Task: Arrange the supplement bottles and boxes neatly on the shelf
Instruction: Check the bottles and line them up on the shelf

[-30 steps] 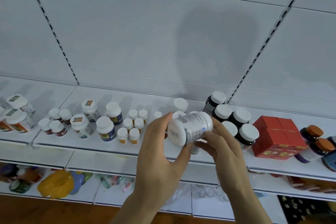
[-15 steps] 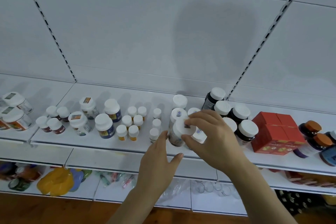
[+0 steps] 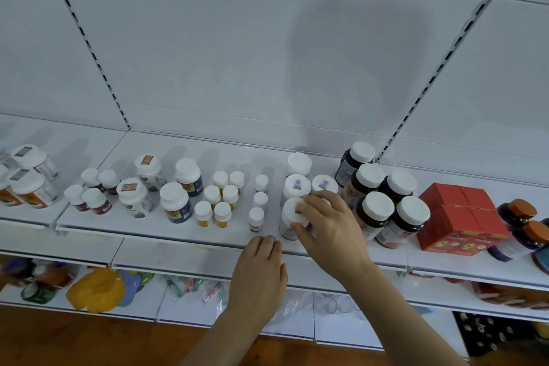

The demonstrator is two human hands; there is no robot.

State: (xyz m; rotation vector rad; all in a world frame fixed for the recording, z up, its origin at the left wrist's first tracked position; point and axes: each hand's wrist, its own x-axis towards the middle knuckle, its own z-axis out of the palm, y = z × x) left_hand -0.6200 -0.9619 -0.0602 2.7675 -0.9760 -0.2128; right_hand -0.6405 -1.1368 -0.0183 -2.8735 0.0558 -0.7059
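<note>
A white bottle [image 3: 289, 214] with a white cap stands upright near the front edge of the white shelf [image 3: 178, 235]. My right hand [image 3: 329, 226] grips its cap from above and the right. Behind it stand more white bottles [image 3: 297, 186] of the same kind. My left hand [image 3: 261, 267] rests below the shelf's front edge with its fingers curled loosely, holding nothing. Small white-capped bottles [image 3: 257, 215] stand in a column just left of the held bottle.
Dark bottles with white caps [image 3: 377, 208] crowd right of my right hand. Red boxes [image 3: 460, 217] and orange-capped bottles [image 3: 520, 211] follow further right. Blue-labelled and other white jars [image 3: 175, 202] fill the left. A lower shelf holds a yellow packet [image 3: 95, 291].
The bottle went from lying sideways in both hands to standing upright on the shelf. My left hand let go and dropped below the shelf edge; my right hand stays on the cap.
</note>
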